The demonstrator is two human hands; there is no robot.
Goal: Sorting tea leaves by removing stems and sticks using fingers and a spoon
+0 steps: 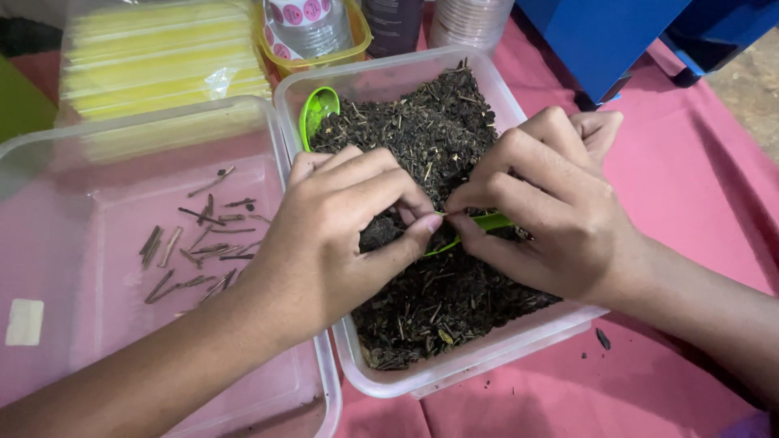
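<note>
We work over a clear plastic tub (487, 357) filled with dark dried leaf matter (430, 138). Our left hand (333, 243) and right hand (552, 211) meet above its middle, fingers of both closed in a pinch on a thin green stem (491, 220) lying across the heap. A green scoop (316, 109) stands in the tub's far left corner. Just beside it, a second clear tub (49, 146) holds sorted brown twigs (199, 243). Both rest on the pink tabletop (714, 178).
</note>
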